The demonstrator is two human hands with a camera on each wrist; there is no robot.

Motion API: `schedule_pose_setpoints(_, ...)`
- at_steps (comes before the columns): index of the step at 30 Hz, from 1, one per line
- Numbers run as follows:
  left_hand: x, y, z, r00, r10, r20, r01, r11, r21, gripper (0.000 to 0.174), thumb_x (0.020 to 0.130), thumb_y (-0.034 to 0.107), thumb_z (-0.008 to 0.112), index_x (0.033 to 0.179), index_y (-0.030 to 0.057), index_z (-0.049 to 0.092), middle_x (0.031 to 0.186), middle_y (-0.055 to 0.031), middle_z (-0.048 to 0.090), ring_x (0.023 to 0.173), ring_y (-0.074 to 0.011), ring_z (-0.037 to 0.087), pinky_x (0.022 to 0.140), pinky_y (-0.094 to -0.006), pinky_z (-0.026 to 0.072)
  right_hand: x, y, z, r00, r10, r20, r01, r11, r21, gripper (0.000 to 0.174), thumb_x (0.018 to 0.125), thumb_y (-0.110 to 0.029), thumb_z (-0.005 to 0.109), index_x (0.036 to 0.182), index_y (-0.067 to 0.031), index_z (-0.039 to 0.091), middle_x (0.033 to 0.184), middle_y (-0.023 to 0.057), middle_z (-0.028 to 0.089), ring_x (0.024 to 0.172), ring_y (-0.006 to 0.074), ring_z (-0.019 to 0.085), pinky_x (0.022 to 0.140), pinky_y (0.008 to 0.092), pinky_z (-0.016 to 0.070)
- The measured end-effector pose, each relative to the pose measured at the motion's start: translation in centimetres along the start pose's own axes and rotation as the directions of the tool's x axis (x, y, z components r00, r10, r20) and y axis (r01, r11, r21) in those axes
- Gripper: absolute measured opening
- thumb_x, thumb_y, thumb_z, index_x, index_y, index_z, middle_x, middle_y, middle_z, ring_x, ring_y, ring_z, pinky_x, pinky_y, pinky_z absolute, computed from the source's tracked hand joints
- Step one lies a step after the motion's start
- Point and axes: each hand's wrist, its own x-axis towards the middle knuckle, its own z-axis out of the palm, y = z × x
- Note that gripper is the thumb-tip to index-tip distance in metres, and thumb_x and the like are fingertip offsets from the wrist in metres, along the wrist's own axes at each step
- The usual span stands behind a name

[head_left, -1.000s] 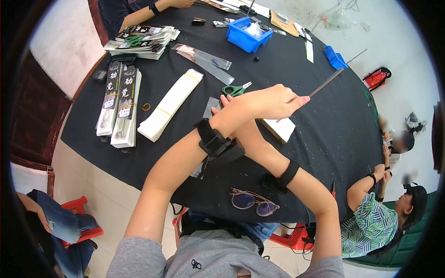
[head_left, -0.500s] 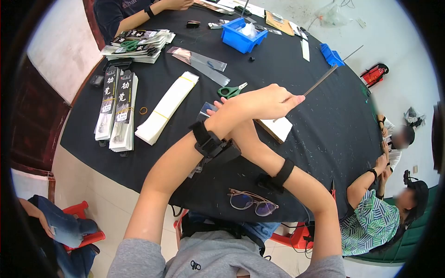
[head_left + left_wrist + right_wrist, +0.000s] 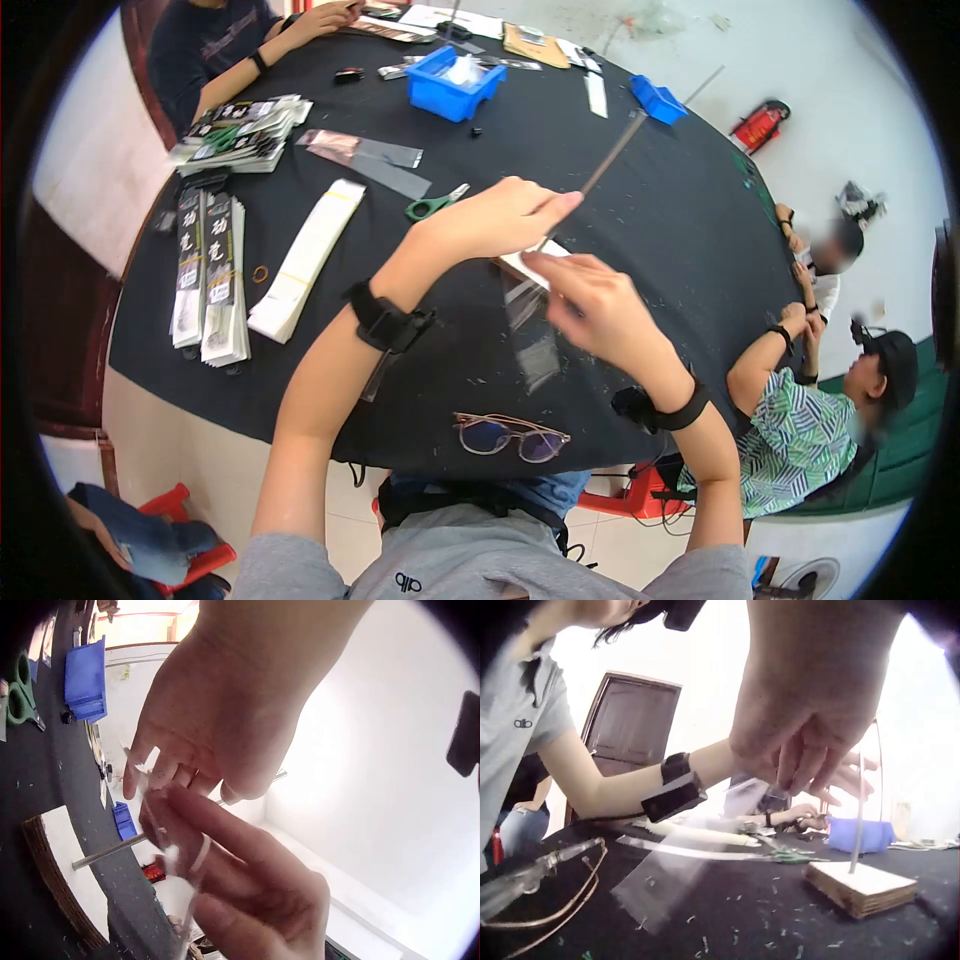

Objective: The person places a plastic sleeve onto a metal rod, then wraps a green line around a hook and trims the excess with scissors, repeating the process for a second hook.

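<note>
A thin metal rod (image 3: 612,155) rises from a white-topped block (image 3: 520,265), which the right wrist view shows as a layered block (image 3: 862,891). My left hand (image 3: 500,218) reaches across to the rod, its thumb and forefinger pinching it above the block. Below and to the right of it, my right hand (image 3: 605,315) has curled fingers, with a clear plastic sleeve (image 3: 535,345) hanging from them. That sleeve (image 3: 671,881) slants down behind my right hand (image 3: 810,705) in the right wrist view. Close under my left hand (image 3: 217,712), the right fingers (image 3: 225,847) overlap a blurred clear strip.
Glasses (image 3: 510,437) lie near the front edge. To the left are a banded white stack (image 3: 310,260), printed packets (image 3: 222,280) and green scissors (image 3: 435,203). Clear sleeves (image 3: 375,160) and a blue bin (image 3: 450,90) are farther back. Other people sit around the table.
My right hand has come out from under my left forearm toward the right, and the clear sleeve now hangs beside it. The left hand stays at the rod while the head view has shifted.
</note>
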Motion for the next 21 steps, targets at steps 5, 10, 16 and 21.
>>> schedule_pose_setpoints(5, 0.1, -0.1, 0.2, 0.995, -0.097, 0.032, 0.096, 0.995, 0.018, 0.048, 0.101, 0.037, 0.041, 0.115, -0.0052, 0.06, 0.094, -0.0202, 0.067, 0.084, -0.022, 0.062, 0.078, -0.0317, 0.0472, -3.1, 4.5, -3.7, 0.803, 0.572, -0.167, -0.312, 0.642, 0.7, 0.018, 0.09, -0.013, 0.063, 0.103, -0.0013, 0.067, 0.096, 0.0081, 0.071, 0.083, 0.0182, 0.069, 0.077, 0.0291, 0.0538)
schedule_pose_setpoints(10, 0.2, 0.5, 0.1, 0.99, -0.135, 0.048, 0.135, 0.991, -0.008, 0.05, 0.101, 0.038, 0.041, 0.116, -0.0055, 0.061, 0.105, -0.0177, 0.068, 0.096, -0.0199, 0.063, 0.086, -0.0309, 0.0468, -6.5, 8.4, -4.6, 0.669, 0.724, 0.169, -0.339, 0.095, 0.936, 0.024, 0.095, -0.028, 0.058, 0.093, -0.0045, 0.065, 0.091, 0.0051, 0.066, 0.092, 0.0157, 0.064, 0.085, 0.0287, 0.0496)
schedule_pose_setpoints(16, 0.4, -0.2, 0.3, 0.993, -0.115, 0.039, 0.116, 0.993, -0.022, 0.05, 0.101, 0.038, 0.042, 0.118, -0.0044, 0.06, 0.109, -0.0171, 0.067, 0.101, -0.02, 0.063, 0.089, -0.0302, 0.0462, -3.4, 6.5, -5.9, 0.752, 0.648, 0.122, -0.261, 0.123, 0.957, 0.023, 0.1, -0.02, 0.046, 0.104, 0.0008, 0.055, 0.099, 0.0126, 0.063, 0.099, 0.0271, 0.063, 0.091, 0.0377, 0.0507)
schedule_pose_setpoints(21, 0.4, -0.3, 0.3, 0.992, -0.118, 0.045, 0.118, 0.993, 0.008, 0.049, 0.101, 0.038, 0.041, 0.121, -0.0038, 0.059, 0.111, -0.0165, 0.067, 0.102, -0.0202, 0.063, 0.09, -0.0302, 0.046, 0.1, 7.0, -8.0, 0.808, 0.589, 0.004, -0.13, 0.171, 0.977, 0.019, 0.098, -0.017, 0.05, 0.102, 0.0005, 0.056, 0.092, 0.0137, 0.065, 0.092, 0.0273, 0.066, 0.083, 0.0329, 0.0549)
